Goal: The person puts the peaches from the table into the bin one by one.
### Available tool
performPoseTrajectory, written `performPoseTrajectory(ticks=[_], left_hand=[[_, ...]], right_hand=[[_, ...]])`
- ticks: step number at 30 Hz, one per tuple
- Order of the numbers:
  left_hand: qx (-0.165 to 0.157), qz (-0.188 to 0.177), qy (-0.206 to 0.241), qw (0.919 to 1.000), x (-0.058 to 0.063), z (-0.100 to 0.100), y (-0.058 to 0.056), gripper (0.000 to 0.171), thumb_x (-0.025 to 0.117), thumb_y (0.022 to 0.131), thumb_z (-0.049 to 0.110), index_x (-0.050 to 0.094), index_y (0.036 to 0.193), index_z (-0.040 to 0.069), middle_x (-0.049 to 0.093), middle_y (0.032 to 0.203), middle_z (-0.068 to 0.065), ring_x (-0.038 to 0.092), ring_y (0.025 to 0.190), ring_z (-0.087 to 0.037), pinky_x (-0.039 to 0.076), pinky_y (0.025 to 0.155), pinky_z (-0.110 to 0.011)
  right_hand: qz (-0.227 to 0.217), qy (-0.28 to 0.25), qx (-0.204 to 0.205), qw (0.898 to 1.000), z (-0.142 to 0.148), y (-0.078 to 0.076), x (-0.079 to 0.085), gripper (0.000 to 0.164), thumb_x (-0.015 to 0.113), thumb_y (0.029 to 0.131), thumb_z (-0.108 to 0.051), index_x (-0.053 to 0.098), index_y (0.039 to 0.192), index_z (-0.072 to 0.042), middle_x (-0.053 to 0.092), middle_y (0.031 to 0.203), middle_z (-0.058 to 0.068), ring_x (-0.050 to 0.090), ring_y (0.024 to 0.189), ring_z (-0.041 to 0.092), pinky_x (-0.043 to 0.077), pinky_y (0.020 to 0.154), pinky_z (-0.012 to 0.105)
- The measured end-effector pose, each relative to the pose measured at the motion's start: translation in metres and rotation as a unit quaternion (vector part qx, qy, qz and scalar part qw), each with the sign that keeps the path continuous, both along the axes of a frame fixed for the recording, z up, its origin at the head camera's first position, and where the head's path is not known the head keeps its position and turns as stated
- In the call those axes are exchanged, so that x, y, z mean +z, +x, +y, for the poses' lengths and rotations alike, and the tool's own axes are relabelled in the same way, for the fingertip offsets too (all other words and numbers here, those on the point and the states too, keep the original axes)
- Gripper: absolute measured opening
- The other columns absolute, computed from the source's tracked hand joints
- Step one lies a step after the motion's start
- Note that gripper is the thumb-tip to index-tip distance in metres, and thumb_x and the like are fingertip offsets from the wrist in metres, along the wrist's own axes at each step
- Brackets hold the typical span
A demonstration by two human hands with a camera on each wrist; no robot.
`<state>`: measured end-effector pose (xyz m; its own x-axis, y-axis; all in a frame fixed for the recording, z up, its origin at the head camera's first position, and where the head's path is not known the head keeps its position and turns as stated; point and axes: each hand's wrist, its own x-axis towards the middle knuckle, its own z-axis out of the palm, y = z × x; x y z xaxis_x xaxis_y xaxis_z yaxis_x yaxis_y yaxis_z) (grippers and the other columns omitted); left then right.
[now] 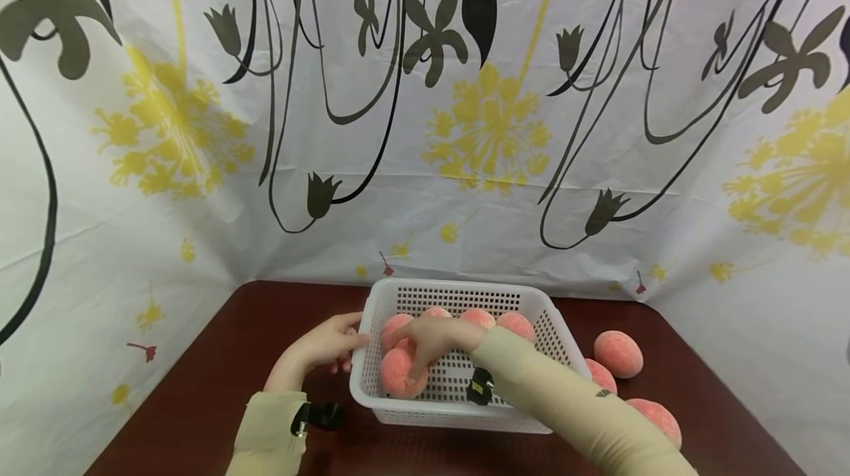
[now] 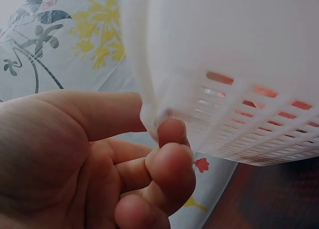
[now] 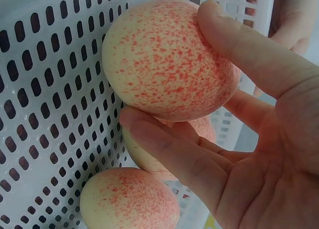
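Clamped between thumb and fingers, the held peach [image 1: 403,376] is in the right hand [image 1: 432,339], inside the near left corner of the white basket [image 1: 458,413]; I cannot tell whether it bears on the basket floor. By decreasing size, my views show: a patterned sheet [image 1: 372,147] behind and at both sides; a dark red table [image 1: 285,306]; the basket, standing on that table; then the left hand [image 1: 325,347], whose thumb and fingers pinch the basket's left rim and, I judge, steady it. Four other peaches [image 1: 478,317] lie in the basket, mostly along its far side, one just behind the held peach. Three loose peaches [image 1: 618,353] rest to the right of the basket. I read the step in hand as placing a peach, with loading partly complete. The next move calls for seating it beside its neighbour, then spreading the right thumb and fingers before withdrawal. Caution: early release may let it roll.
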<state>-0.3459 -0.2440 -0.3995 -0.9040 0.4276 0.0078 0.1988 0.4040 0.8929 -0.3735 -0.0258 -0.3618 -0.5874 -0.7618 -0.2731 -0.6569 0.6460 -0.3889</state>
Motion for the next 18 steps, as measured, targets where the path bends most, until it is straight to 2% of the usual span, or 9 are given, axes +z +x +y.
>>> performPoseTrajectory(ticks=[5,11,18], left_hand=[[0.003,-0.001,-0.003,1.0000,0.001,0.001,-0.001,0.049,0.054,0.088,0.018,0.037,0.131,0.002,0.055,0.061,-0.009,0.047,0.042,-0.019,0.038,0.035,-0.028],[0.003,-0.012,0.002,0.9999,0.000,0.004,-0.001,0.051,0.054,0.088,0.019,0.035,0.132,0.002,0.055,0.061,-0.009,0.046,0.041,-0.016,0.038,0.035,-0.027],[-0.013,-0.015,0.005,0.9998,0.002,0.002,-0.002,0.052,0.052,0.089,0.015,0.031,0.134,0.002,0.057,0.062,-0.009,0.046,0.041,-0.017,0.038,0.035,-0.028]], right_hand=[[0.022,0.004,0.022,1.000,-0.002,-0.002,-0.002,0.064,0.080,0.060,-0.028,0.054,0.118,-0.022,0.054,0.102,-0.010,0.050,0.085,0.006,0.043,0.069,0.020],[0.060,0.015,0.033,0.998,-0.007,-0.002,-0.008,0.062,0.081,0.058,-0.027,0.056,0.114,-0.023,0.054,0.104,-0.011,0.048,0.093,0.005,0.039,0.079,0.023],[0.069,0.022,0.026,0.997,-0.012,-0.004,-0.010,0.063,0.082,0.056,-0.024,0.057,0.114,-0.023,0.055,0.100,-0.013,0.047,0.088,0.003,0.040,0.076,0.022]])
